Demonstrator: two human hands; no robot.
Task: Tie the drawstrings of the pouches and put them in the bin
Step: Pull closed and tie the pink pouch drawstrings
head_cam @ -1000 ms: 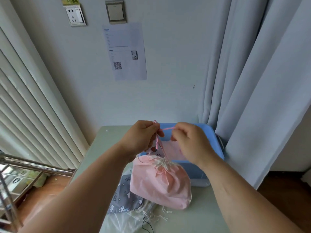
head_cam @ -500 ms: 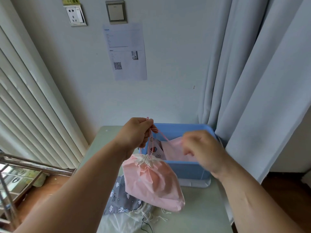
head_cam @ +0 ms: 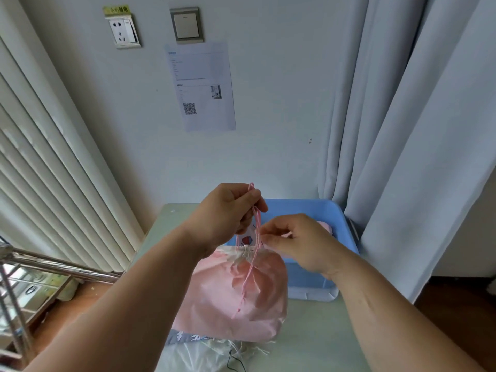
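Before blue bin: pink pouch, soft, likely light, neck gathered. Drawstring thin, probably slippery; left hand pinches it high, right hand pinches it near neck. Best hold: cords.

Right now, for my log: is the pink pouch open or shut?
Shut: the pink pouch is gathered tight at its mouth; left hand and right hand pinch its drawstring.

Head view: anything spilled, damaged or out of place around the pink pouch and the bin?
Nothing stands out. The pink pouch is cinched, its drawstring gripped by the left hand and pinched by the right hand; one cord end dangles down its front. The blue bin sits upright behind.
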